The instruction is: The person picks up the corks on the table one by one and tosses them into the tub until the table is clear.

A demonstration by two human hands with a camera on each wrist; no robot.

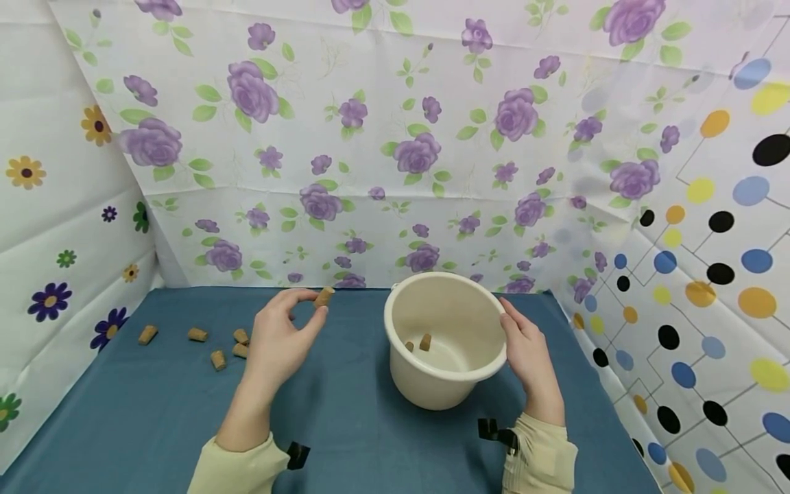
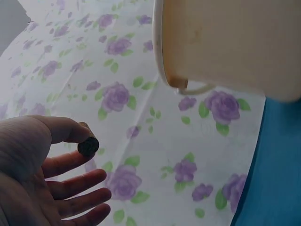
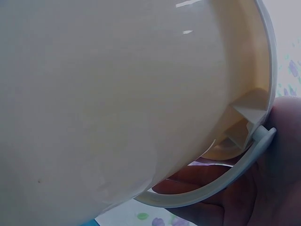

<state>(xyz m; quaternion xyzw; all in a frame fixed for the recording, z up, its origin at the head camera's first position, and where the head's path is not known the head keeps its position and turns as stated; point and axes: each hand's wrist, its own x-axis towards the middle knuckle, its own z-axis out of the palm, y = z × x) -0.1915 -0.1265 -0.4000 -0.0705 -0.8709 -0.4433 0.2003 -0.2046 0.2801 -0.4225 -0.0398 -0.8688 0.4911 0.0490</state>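
Note:
Between thumb and index finger, my left hand (image 1: 282,336) pinches a cork (image 1: 324,297), held above the cloth to the left of the bucket. In the left wrist view the cork (image 2: 88,145) shows a dark round end, and the other fingers are spread. A cream plastic bucket (image 1: 432,391) tilts toward me. My right hand (image 1: 527,350) grips its rim on the right side. Inside the bucket lie a cork (image 1: 425,342) and another cork (image 1: 409,346) partly hidden by the wall. The right wrist view shows the bucket's handle (image 3: 202,194) hanging in front of my fingers.
Several loose corks lie on the blue cloth (image 1: 352,439) at left, among them a cork (image 1: 148,335), a cork (image 1: 197,334) and a cork (image 1: 218,360). A flowered sheet (image 1: 370,151) hangs behind, and a dotted sheet (image 1: 710,309) stands at the right.

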